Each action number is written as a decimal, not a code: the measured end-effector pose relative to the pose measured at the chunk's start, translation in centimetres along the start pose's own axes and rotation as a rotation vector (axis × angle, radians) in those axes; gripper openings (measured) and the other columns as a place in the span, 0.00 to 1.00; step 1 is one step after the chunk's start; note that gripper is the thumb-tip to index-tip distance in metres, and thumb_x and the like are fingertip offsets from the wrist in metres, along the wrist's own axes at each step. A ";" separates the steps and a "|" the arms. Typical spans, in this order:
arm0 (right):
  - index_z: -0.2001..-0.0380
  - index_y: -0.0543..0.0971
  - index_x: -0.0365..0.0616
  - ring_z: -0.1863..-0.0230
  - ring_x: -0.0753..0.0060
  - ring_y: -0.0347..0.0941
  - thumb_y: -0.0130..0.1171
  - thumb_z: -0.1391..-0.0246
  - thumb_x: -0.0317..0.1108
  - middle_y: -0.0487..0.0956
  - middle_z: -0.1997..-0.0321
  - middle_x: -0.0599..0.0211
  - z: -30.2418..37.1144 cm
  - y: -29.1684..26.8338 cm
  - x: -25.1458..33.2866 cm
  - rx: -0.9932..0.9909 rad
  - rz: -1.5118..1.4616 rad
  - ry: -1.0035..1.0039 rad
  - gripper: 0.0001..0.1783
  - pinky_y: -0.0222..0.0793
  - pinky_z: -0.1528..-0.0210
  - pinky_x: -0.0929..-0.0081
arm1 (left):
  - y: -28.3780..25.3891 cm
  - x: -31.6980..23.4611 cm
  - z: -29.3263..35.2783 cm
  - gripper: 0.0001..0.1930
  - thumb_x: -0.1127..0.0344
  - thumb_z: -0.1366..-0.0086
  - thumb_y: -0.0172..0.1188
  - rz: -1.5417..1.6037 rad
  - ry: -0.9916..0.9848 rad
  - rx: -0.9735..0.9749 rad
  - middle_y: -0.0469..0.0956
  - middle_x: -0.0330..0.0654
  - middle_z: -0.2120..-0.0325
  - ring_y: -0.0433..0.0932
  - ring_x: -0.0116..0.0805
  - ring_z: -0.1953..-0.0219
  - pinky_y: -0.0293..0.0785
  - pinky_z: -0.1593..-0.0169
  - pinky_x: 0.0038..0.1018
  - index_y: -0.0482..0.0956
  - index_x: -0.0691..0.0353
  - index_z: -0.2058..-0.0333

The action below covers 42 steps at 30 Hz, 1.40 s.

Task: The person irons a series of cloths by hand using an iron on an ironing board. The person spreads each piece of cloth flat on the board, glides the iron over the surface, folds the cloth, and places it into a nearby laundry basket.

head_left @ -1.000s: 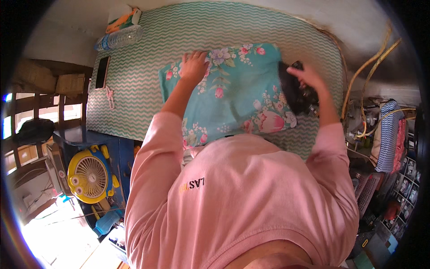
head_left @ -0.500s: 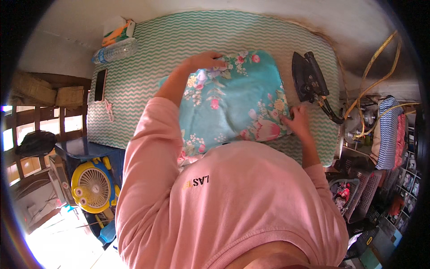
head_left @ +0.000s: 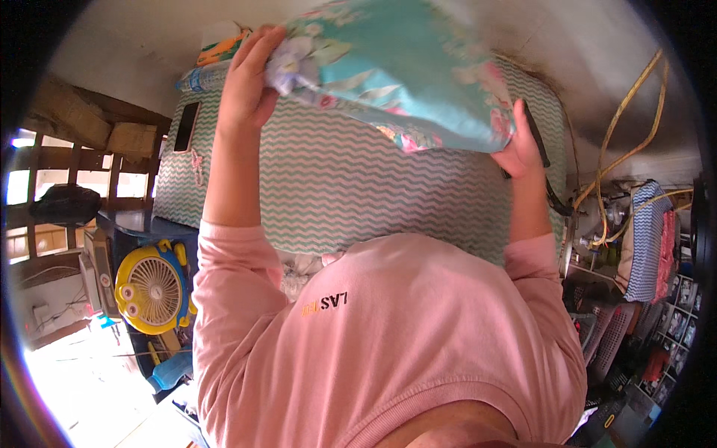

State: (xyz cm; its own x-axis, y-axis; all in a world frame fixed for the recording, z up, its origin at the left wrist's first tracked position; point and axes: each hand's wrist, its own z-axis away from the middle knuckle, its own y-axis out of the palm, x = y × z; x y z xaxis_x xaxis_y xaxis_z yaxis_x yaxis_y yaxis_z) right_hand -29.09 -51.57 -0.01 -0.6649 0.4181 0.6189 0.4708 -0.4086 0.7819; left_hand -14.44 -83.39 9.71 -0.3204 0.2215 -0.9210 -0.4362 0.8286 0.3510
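A turquoise cloth with pink and white flowers is lifted off the padded zigzag-patterned surface and stretched between my hands. My left hand grips its left corner, fingers curled over the edge. At the lower right corner, my right hand pinches the fabric with the thumb pointing up. The cloth's far edge runs out of the top of the view. Just behind my right hand lies a black iron, mostly hidden by the hand and the cloth.
The green-and-white zigzag cover spreads beneath my arms. On its left lie a black phone and a clear plastic bottle. A yellow fan stands lower left. Yellow cords hang at right, near folded blue zigzag fabric.
Both hands have raised the cloth from the surface and carried it up and away from my body. My right hand has moved from beside the cloth to holding its corner.
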 end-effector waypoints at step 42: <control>0.63 0.71 0.37 0.67 0.79 0.66 0.55 0.54 0.40 0.72 0.68 0.69 -1.7 -12.1 -7.3 -0.647 0.788 0.091 0.18 0.60 0.63 0.83 | -7.8 20.5 8.4 0.20 0.59 0.43 0.52 -0.042 -0.656 -0.209 0.71 0.43 0.70 0.72 0.30 0.69 0.71 0.66 0.27 0.65 0.72 0.62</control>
State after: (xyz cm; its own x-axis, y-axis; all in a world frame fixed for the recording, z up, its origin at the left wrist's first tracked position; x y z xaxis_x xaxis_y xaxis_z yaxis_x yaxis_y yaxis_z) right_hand -30.90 -51.03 -14.13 -0.3559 -0.2108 0.9105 0.4081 -0.9115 -0.0515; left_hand -10.54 -80.98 -13.32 0.2467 0.5109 -0.8234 -0.6110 0.7416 0.2770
